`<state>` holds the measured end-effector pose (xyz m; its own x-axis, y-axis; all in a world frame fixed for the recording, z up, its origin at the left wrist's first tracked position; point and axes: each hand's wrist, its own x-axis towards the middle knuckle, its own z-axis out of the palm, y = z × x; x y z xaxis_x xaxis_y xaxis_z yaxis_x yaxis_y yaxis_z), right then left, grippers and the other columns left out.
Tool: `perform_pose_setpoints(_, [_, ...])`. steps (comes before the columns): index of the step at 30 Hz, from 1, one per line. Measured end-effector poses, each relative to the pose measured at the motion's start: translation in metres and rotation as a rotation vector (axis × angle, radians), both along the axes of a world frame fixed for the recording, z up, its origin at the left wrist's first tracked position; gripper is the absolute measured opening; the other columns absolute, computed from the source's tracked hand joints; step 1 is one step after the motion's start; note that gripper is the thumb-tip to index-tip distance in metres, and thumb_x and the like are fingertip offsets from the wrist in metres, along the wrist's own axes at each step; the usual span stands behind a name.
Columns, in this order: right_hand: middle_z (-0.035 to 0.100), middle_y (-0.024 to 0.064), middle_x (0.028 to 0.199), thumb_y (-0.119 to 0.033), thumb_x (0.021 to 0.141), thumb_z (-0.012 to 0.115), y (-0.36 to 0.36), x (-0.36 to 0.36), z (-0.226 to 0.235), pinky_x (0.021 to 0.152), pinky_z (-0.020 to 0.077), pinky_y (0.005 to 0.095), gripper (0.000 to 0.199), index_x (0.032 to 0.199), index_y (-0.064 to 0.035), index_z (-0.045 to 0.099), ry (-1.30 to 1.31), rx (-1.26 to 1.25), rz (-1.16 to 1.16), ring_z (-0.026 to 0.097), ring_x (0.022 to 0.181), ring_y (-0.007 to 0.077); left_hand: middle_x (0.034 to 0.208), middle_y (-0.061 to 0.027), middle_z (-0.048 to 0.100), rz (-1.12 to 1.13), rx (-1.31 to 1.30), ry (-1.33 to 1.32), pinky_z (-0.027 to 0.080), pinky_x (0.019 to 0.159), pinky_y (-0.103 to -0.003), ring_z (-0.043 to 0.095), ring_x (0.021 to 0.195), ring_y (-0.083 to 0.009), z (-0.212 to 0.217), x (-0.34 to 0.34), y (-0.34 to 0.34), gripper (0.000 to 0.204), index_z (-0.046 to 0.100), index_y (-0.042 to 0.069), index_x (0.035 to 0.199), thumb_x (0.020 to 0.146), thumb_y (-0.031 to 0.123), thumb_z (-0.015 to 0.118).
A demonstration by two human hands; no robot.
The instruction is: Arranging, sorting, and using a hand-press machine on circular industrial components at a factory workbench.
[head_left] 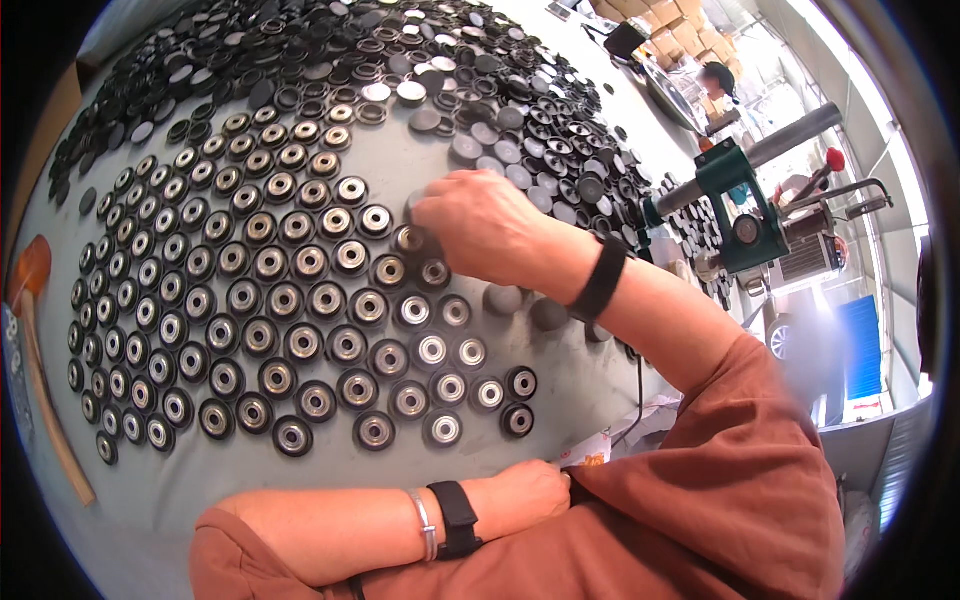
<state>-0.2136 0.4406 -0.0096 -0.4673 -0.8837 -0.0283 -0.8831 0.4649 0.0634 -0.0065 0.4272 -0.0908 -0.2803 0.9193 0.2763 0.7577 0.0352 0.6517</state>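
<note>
The right hand [480,222] is down over the rollers [300,300] laid in rows across the middle of the bench [400,165], fingers curled onto one roller [410,240] at the rows' right end, though I cannot tell if they actually grip it. The left hand [530,490] rests loosely closed at the near edge, holding nothing I can see. With rows packed this close, a dragging wrist could knock neighbours askew or nudge the loose black discs [520,300] just beside them.

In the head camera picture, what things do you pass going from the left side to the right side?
Orange-handled tool → rows of round black wheels with metal centres → right hand → black wristband → green machine → blue panel.
</note>
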Motion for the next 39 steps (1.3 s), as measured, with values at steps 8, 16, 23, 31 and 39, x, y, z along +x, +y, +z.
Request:
perform_pose_setpoints(8, [0.064,0.0145,0.081,-0.01,0.07,0.057,0.001,-0.038,-0.006,0.067,0.0519,0.037,0.012,0.075,-0.0023,0.065,0.136,0.29,-0.236,0.064,0.075,0.0304,0.08,-0.0163,0.057,-0.073,-0.025,-0.008,0.05,0.066,-0.038,0.057,0.079,-0.0299,0.001,-0.003,-0.001,0.023,0.057,-0.001,0.068,0.077,0.019,0.049])
perform_pose_setpoints(16, [0.067,0.0142,0.086,-0.029,0.075,0.064,0.025,-0.153,0.0,0.077,0.0504,0.0351,0.022,0.086,-0.01,0.07,0.087,-0.367,-0.645,0.065,0.082,0.0267,0.089,-0.0209,0.057,-0.072,-0.113,-0.172,0.051,0.068,-0.04,0.058,0.08,-0.0341,-0.011,0.001,0.004,0.026,0.058,-0.001,0.088,0.081,0.02,0.045])
perform_pose_setpoints(23, [0.066,0.0185,0.088,-0.027,0.072,0.064,0.016,-0.185,-0.022,0.077,0.0506,0.0364,0.025,0.082,-0.0052,0.07,0.007,-0.137,-0.565,0.064,0.086,0.032,0.097,-0.0251,0.056,-0.077,-0.124,-0.246,0.051,0.068,-0.042,0.059,0.08,-0.0374,-0.018,0.001,0.005,0.031,0.056,0.0,0.1,0.082,0.022,0.043])
perform_pose_setpoints(31, [0.065,0.0161,0.094,-0.019,0.071,0.057,0.009,-0.168,-0.022,0.084,0.0478,0.0338,0.03,0.096,-0.0071,0.068,-0.064,-0.162,-0.519,0.061,0.094,0.0293,0.07,-0.0129,0.059,0.101,0.181,0.066,0.049,0.057,-0.032,0.06,0.068,-0.0243,-0.03,0.012,0.008,0.01,0.059,0.002,0.076,0.07,0.005,0.051])
perform_pose_setpoints(39, [0.065,0.0184,0.088,-0.02,0.063,0.07,0.019,-0.156,-0.009,0.077,0.0498,0.0349,0.035,0.091,-0.001,0.063,0.115,-0.323,-0.534,0.063,0.084,0.0285,0.085,-0.0143,0.06,-0.034,-0.041,0.066,0.051,0.063,-0.032,0.058,0.079,-0.0272,-0.014,0.005,0.002,0.022,0.06,0.002,0.086,0.077,0.013,0.043])
